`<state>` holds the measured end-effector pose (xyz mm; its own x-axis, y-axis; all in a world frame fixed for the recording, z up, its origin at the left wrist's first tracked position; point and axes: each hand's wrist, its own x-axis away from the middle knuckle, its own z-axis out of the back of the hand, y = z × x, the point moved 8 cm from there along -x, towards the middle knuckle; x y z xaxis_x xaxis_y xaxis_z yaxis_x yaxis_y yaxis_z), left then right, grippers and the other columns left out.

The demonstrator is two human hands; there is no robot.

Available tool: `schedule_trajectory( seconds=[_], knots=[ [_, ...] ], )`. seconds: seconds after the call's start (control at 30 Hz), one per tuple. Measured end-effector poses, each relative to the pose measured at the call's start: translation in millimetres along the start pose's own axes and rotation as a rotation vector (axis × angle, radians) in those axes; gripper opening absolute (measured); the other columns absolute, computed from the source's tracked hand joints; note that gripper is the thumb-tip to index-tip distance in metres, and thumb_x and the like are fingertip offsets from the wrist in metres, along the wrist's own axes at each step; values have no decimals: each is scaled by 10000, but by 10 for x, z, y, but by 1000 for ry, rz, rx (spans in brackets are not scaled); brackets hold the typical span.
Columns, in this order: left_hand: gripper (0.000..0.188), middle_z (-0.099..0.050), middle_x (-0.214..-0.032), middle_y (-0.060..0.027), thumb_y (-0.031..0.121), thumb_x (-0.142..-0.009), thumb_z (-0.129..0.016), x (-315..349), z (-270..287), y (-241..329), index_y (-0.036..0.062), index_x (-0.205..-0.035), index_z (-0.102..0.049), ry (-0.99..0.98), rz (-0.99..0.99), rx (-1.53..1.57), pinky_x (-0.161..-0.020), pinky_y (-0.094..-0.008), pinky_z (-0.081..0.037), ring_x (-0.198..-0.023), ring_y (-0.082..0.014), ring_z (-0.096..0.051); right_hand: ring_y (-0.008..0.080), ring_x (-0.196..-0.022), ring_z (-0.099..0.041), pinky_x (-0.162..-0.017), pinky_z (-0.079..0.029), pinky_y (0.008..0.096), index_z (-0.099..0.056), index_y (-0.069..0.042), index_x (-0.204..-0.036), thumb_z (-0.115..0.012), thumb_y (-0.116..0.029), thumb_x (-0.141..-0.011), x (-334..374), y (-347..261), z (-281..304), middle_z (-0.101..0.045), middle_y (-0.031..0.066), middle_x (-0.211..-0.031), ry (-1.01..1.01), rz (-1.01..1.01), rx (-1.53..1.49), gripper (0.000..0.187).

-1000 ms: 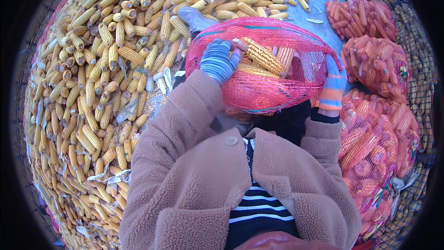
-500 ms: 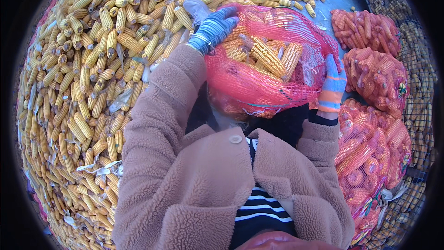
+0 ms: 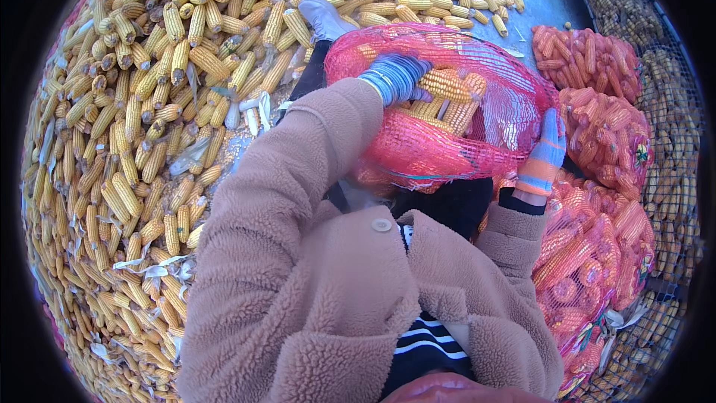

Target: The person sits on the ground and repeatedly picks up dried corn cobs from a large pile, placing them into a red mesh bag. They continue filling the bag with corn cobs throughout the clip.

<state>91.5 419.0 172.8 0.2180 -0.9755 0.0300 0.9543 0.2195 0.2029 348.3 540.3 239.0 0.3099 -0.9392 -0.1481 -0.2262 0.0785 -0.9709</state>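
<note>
A red mesh bag (image 3: 440, 157) stands in front of me, its mouth open, with yellow corn cobs (image 3: 456, 116) inside. My left hand (image 3: 395, 78), in a blue striped glove, reaches into the mouth. Its fingers and thumb are closed about the left end of a corn cob (image 3: 455, 84) lying on top. At the bag's right side, my right hand (image 3: 543, 155), in a blue and orange glove, grips the mesh near the rim, fingers pointing up along it. The mesh partly hides that thumb.
A large heap of loose corn cobs (image 3: 134, 142) spreads on the left and far side. Filled red mesh bags (image 3: 589, 63) line the right, beside a wire-mesh crib (image 3: 671, 127) holding more corn. A grey shoe (image 3: 322, 16) rests beyond the bag, against the heap.
My left hand has left the bag's left rim and moved right into the mouth. The top corn cob has turned from slanted to nearly level. My right hand has shifted slightly right and down.
</note>
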Motion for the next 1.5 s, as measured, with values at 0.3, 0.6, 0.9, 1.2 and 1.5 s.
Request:
schedule_trajectory(
  seconds=[0.3,0.6,0.9,1.2,1.5],
  knots=[
    [372,-553,-1305,-160,213,-928,-468,-568,-223,-812,96,-1268,-563,142,204,34,-1024,-414,-414,-1180,-317,-548,96,-741,-517,-637,-431,240,-612,-3,-1119,-571,-242,-946,-11,-28,108,-576,36,-863,65,89,221,298],
    [347,-583,-1222,-207,236,-915,-519,-34,167,-403,71,-1214,-582,171,257,286,-992,-409,-431,-1148,-303,-566,79,-735,-480,-646,-407,229,-617,3,-1111,-599,-280,-930,133,-49,-15,-560,1,-871,65,81,245,336],
    [263,-613,-1181,-119,75,-881,-632,2478,469,-125,48,-1142,-634,757,-44,654,-961,-369,-462,-1105,-273,-589,219,-1172,-477,-1052,-329,348,-502,55,-1299,-481,-281,-981,429,272,-381,-522,130,-1313,-200,26,348,463],
    [406,-536,-1294,-163,281,-851,-638,6022,-2067,-1610,101,-1212,-592,96,1452,168,-1049,-387,-388,-1201,-316,-510,221,-1199,-486,-1041,-365,327,-471,63,-1329,-460,-230,-987,314,376,-269,-506,147,-1346,-232,81,700,450],
    [463,-454,-1393,-113,334,-895,-565,8337,-3271,-283,154,-1317,-502,-294,2332,474,-1053,-417,-383,-1293,-311,-419,200,-1079,-534,-972,-422,325,-546,61,-1249,-504,-321,-971,451,397,-373,-558,113,-1239,-123,-140,516,474]
  ],
)
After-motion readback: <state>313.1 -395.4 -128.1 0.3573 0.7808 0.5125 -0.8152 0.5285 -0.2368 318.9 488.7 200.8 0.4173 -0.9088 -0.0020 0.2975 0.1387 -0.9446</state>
